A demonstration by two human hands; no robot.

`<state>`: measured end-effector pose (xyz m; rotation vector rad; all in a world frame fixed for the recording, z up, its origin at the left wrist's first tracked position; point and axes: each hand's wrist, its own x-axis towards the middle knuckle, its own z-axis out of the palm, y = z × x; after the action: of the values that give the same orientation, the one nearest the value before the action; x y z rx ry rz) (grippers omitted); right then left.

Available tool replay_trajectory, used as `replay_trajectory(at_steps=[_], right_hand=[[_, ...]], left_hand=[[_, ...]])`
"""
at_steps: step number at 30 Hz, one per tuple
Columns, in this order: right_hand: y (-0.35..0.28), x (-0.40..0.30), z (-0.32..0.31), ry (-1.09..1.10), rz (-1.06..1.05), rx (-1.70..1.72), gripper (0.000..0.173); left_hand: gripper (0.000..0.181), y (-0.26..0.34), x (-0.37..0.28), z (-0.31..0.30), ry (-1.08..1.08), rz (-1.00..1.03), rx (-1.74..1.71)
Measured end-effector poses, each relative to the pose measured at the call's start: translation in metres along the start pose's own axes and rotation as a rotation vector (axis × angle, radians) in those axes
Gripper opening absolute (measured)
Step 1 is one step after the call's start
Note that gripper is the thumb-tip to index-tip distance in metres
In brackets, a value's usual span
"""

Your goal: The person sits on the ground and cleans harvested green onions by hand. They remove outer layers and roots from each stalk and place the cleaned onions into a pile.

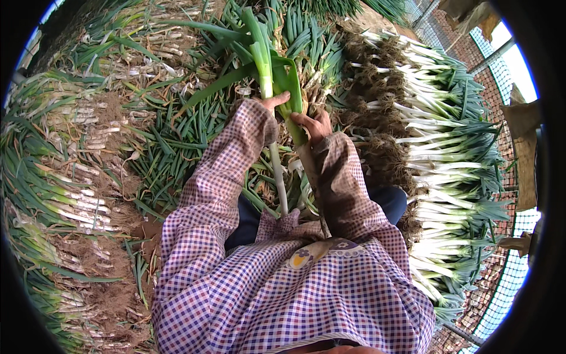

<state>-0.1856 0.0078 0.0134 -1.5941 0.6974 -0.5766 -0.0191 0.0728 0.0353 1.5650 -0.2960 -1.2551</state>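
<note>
My left hand is closed around a long green onion with a clean white stalk and a green top, its lower end pointing toward my lap. In my right hand is another green onion, held where its leaves begin. The second stalk looks brownish and soil-stained, and its lower end reaches the front of my checked smock. My left thumb lies across to the right, by the broad green leaf of the second onion. Sleeve cuffs cover both wrists, and most of my left fingers are hidden.
On the right lies a long row of white-stalked green onions, roots toward me. Soil-stained green onions line the left. Loose green leaves litter the ground ahead and to my left. Netting and a brick wall edge the right side.
</note>
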Motion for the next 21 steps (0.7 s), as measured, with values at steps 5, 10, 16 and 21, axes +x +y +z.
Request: replay_trajectory(at_steps=[5,10,16,21], right_hand=[[-0.027,-0.031,-0.001,-0.079,0.17,0.349,0.025],[-0.016,-0.062,0.005,0.161,-0.087,0.509,0.033],[-0.043,-0.063,0.024,0.31,-0.241,0.497,0.03],[-0.031,-0.051,0.013,0.302,-0.204,0.683,0.02]], left_hand=[[0.113,0.008,-0.004,-0.008,0.015,-0.055,0.03],[0.123,0.009,-0.019,0.006,0.049,-0.164,0.179],[0.069,-0.014,-0.009,0.025,-0.239,-0.007,0.016],[0.068,0.02,-0.027,0.017,0.043,0.027,0.058]])
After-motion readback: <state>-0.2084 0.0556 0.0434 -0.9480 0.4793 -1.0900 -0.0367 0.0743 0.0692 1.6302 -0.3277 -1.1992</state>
